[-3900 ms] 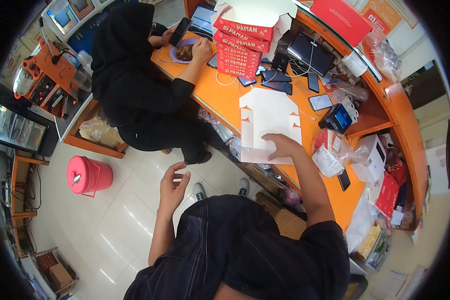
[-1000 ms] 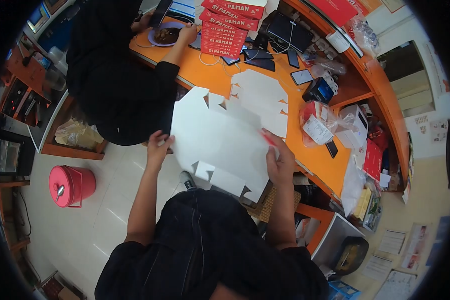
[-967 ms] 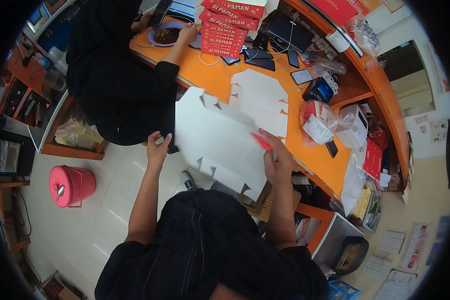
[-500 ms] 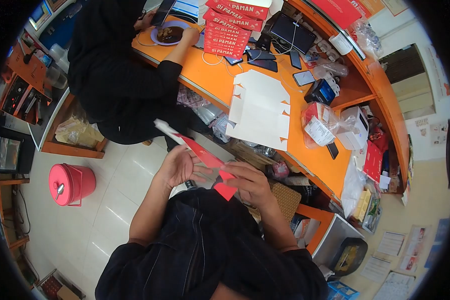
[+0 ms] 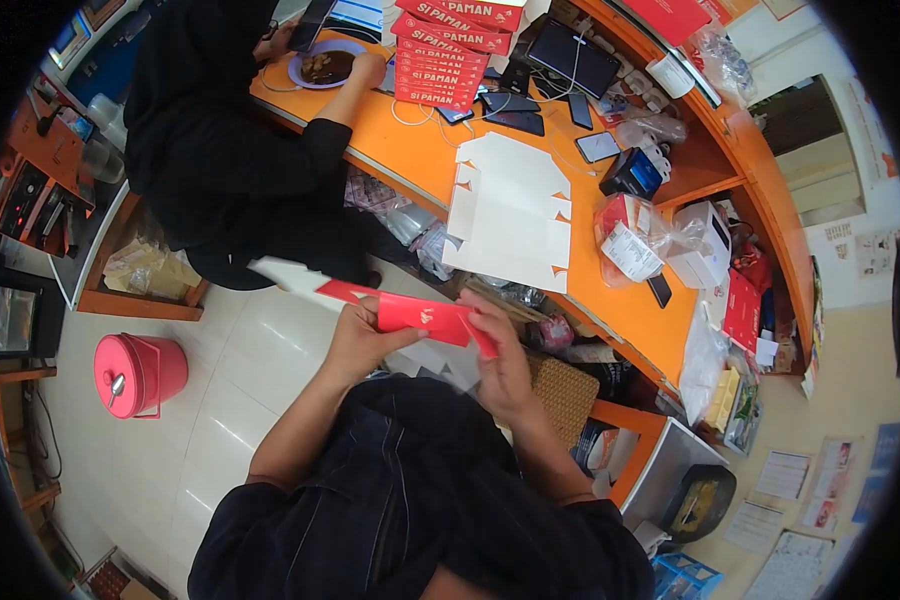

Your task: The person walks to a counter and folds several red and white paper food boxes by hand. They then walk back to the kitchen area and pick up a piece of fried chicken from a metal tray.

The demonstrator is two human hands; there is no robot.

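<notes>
A partly folded red cardboard box (image 5: 425, 316), white on its inside, is held up in front of my body. My left hand (image 5: 362, 345) grips its lower edge, thumb along the red face. At the other end, my right hand (image 5: 502, 358) has its fingers closed on a red end flap. A white flap sticks out past my left hand. Beyond my hands, a flat unfolded box blank (image 5: 510, 215) lies white side up on the orange counter (image 5: 410, 165). Behind that blank rises a stack of red boxes (image 5: 435, 75) lettered "SI PAMAN".
A person in black (image 5: 220, 150) sits at the counter's left end, a hand by a purple bowl (image 5: 327, 64) of dark food. Several phones, cables and a plastic-wrapped package (image 5: 627, 245) lie on the counter. A pink lidded bucket (image 5: 142, 375) stands on the tiled floor.
The red box has turned from a steep slant to nearly level, its printed face now toward me. My left hand, open before, has closed on it. My right hand has moved slightly.
</notes>
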